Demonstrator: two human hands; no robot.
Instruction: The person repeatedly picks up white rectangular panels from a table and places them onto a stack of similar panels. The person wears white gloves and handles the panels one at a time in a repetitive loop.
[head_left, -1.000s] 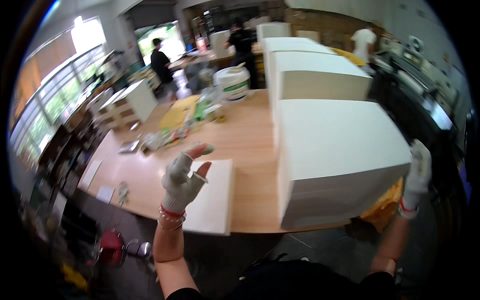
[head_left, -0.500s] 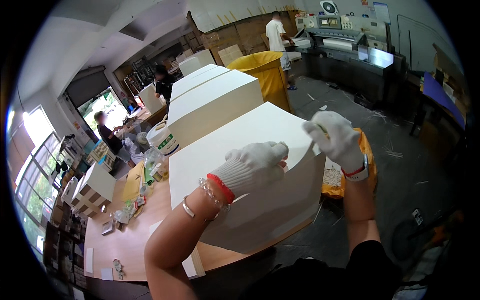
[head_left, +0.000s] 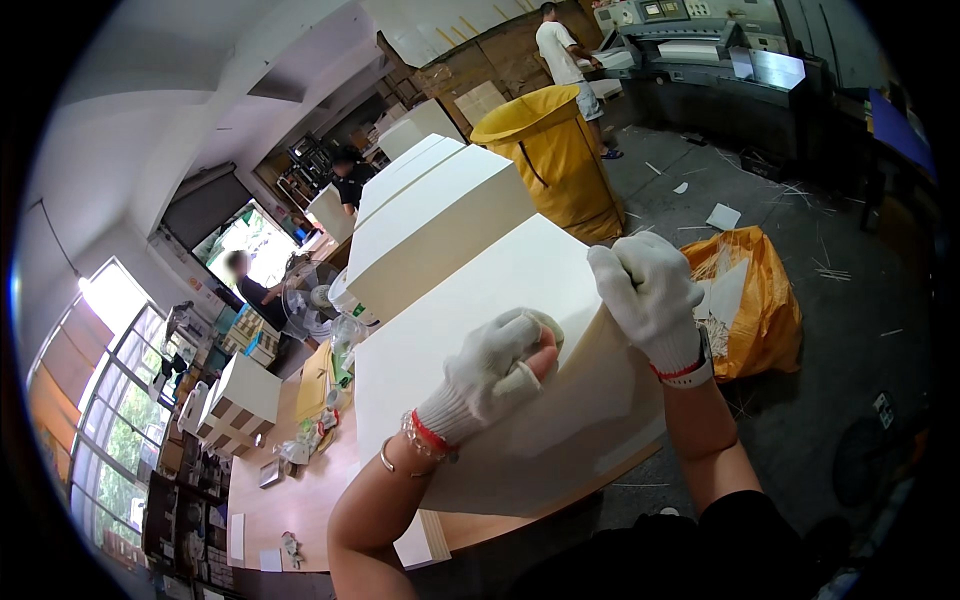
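Observation:
A tall stack of large white paper sheets (head_left: 470, 290) lies on the wooden table in front of me. Its near side is in shade and bows outward. My right hand (head_left: 648, 295), in a white knit glove, is closed around the stack's right corner, where the top sheets bend. My left hand (head_left: 500, 365), gloved the same way with bare fingertips showing, is curled shut at the near edge of the top sheets. How many sheets either hand grips is hidden by the fingers.
More white paper stacks (head_left: 445, 200) stand beyond. An orange sack (head_left: 765, 320) of paper scraps sits on the floor at right, behind it a yellow bin (head_left: 570, 165). On the table (head_left: 290, 500) lie small items. A person in white (head_left: 563, 55) stands by a large machine (head_left: 700, 80).
My view has shifted and tilted. My right hand has gone from loosely bent fingers to a tighter fist at the corner. My left hand has turned, showing its curled fingers.

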